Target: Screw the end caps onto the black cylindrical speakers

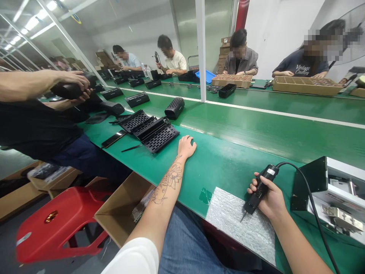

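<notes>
My right hand (pixel 270 199) grips a black corded electric screwdriver (pixel 259 189), its tip pointing down at a grey foam pad (pixel 236 222) on the green bench (pixel 228 160). My left hand (pixel 186 146) lies palm down on the bench with fingers loosely apart, holding nothing. It rests just right of a stack of black perforated grille panels (pixel 151 131). A black speaker housing (pixel 174 108) lies further back on the belt.
A grey fixture box (pixel 333 190) stands at the right. A phone (pixel 113 138) and a pen (pixel 131 148) lie left of the grilles. A co-worker's arms (pixel 42 83) hold a black part at left. An open carton (pixel 119 213) and red stool (pixel 59 222) sit below the bench edge. Other people work across the belt.
</notes>
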`<state>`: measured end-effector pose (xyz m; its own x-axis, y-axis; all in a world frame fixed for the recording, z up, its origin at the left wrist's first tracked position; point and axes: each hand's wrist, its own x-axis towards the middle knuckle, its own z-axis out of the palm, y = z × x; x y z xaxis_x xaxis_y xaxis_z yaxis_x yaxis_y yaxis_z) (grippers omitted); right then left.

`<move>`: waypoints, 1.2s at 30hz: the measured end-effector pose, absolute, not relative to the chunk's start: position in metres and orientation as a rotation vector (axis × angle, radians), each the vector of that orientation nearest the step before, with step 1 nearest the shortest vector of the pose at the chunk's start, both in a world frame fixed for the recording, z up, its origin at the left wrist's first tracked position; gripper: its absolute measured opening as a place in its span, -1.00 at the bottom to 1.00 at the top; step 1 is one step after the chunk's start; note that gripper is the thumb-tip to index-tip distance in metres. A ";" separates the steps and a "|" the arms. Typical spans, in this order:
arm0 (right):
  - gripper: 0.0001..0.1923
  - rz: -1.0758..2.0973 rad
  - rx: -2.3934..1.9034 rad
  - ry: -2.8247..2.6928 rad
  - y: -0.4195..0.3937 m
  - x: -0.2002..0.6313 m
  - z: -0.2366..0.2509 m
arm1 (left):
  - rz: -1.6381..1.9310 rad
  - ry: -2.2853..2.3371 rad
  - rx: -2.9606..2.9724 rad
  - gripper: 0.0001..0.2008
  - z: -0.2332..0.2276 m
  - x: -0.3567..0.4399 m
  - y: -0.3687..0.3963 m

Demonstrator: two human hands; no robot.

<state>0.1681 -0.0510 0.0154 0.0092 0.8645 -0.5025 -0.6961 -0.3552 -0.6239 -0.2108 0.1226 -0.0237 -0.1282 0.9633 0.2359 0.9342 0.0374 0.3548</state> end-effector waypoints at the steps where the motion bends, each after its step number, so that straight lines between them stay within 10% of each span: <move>1: -0.72 1.643 -1.033 -0.222 -0.051 0.168 0.016 | 0.664 2.214 2.029 -0.55 -0.023 -0.211 0.122; 36: -0.64 1.630 -1.047 -0.245 -0.051 0.170 0.016 | 0.728 2.233 2.042 -0.59 -0.022 -0.208 0.120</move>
